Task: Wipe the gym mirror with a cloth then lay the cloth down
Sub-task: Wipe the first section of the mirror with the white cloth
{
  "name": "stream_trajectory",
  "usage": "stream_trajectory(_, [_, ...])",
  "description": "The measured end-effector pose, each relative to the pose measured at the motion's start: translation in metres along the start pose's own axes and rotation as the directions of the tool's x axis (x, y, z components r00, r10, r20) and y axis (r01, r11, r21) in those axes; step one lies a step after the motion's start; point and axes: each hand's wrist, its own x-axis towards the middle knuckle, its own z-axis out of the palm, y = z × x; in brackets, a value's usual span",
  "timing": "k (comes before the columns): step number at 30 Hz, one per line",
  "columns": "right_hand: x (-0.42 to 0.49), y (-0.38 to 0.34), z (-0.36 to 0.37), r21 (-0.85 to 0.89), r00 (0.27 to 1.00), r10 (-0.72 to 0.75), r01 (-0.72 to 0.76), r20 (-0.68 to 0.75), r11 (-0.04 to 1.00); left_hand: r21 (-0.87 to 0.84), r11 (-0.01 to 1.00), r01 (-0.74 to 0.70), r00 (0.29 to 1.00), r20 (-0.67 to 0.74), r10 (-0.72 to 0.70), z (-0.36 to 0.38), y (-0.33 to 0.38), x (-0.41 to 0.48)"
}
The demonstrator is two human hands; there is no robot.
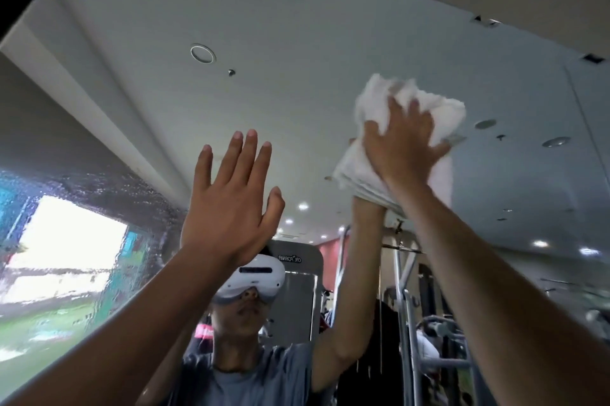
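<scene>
Mirror: large wall-mounted glass gym mirror (264, 25), directly ahead of both raised hands, filling most of the view.
Cloth: thick white terry cloth (442, 115), bunched and folded, against the glass beneath the right hand, higher than and right of the left hand.
Right hand: right hand (404, 148), fingers spread and fairly straight, pressing on the cloth (fingertips sunk into the pile).
Left hand: left hand (227, 204), released, palm forward, fingers straight, holding nothing; contact with the glass cannot be told.
Droplets: wet beaded patch (109, 184) on the glass, left of the left hand.
Reflection: white headset (260, 273) and grey T-shirt (280, 379) below the left hand; silver gym machine frame (401, 276) below the right hand.
</scene>
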Motion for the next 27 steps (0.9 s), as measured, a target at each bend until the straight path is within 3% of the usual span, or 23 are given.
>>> stream_trajectory(2, [-0.028,-0.02,0.007,-0.016,0.97,-0.241,0.242,0.028,0.97,-0.013,1.0,-0.006,1.0,-0.012,0.006,-0.002,-0.002,-0.001])
stream_trajectory(5, [-0.088,0.005,-0.004,-0.03,0.735,-0.67,0.675,0.105,0.737,-0.016,1.0,-0.016,1.0,-0.02,0.016,-0.004,-0.003,-0.002])
stream_trajectory(6, [-0.104,0.028,-0.009,-0.007,0.671,-0.729,0.736,0.135,0.677,-0.016,1.0,-0.013,1.0,-0.015,0.012,-0.004,-0.003,-0.002])
stream_trajectory(7, [-0.118,0.057,-0.014,0.013,0.652,-0.74,0.749,0.164,0.663,-0.014,1.0,-0.006,1.0,-0.007,0.006,-0.004,-0.003,-0.003])
stream_trajectory(8, [-0.125,0.089,-0.021,0.013,0.688,-0.706,0.715,0.169,0.699,-0.004,1.0,-0.004,1.0,0.006,0.004,-0.004,-0.001,-0.003])
stream_trajectory(9, [-0.125,0.119,-0.028,0.009,0.769,-0.621,0.627,0.154,0.779,0.019,1.0,-0.008,1.0,0.02,0.008,-0.003,0.001,-0.002])
stream_trajectory(11, [-0.102,0.156,-0.033,-0.002,0.952,-0.29,0.292,0.093,0.956,0.07,0.997,-0.014,0.999,0.05,0.01,-0.002,0.005,-0.003])
stream_trajectory(12, [-0.081,0.157,-0.032,-0.003,0.994,-0.095,0.095,0.056,0.995,0.083,0.996,-0.013,0.998,0.057,0.008,-0.001,0.006,-0.002])
stream_trajectory(14, [-0.039,0.125,-0.024,-0.003,0.979,0.202,-0.202,-0.007,0.979,0.092,0.996,-0.017,0.998,0.061,0.012,0.0,0.008,-0.003])
stream_trajectory(15, [-0.025,0.099,-0.019,-0.02,0.969,0.246,-0.246,-0.011,0.969,0.089,0.996,-0.016,0.998,0.06,0.011,0.001,0.007,-0.004])
stream_trajectory(17, [-0.021,0.052,-0.008,-0.045,0.994,0.107,-0.106,0.016,0.993,0.068,0.998,-0.018,0.998,0.056,0.015,0.001,0.005,-0.005])
stream_trajectory(19, [-0.054,0.017,0.0,-0.075,0.975,-0.216,0.22,0.054,0.973,0.027,1.0,-0.009,0.999,0.038,0.008,-0.002,0.002,-0.006])
stream_trajectory(22, [-0.116,0.018,-0.004,-0.057,0.777,-0.618,0.627,0.121,0.777,-0.007,1.0,-0.009,1.0,0.004,0.009,-0.005,0.0,-0.004])
stream_trajectory(24, [-0.133,0.045,-0.012,-0.006,0.672,-0.722,0.732,0.165,0.681,0.0,1.0,-0.012,1.0,0.014,0.012,-0.005,0.0,-0.006])
stream_trajectory(25, [-0.128,0.06,-0.017,-0.004,0.664,-0.726,0.739,0.178,0.674,0.001,1.0,-0.007,1.0,0.02,0.007,-0.005,0.001,-0.007])
stream_trajectory(27, [-0.093,0.079,-0.02,-0.056,0.75,-0.644,0.656,0.151,0.752,0.001,1.0,0.0,0.999,0.034,0.0,-0.005,0.004,-0.006])
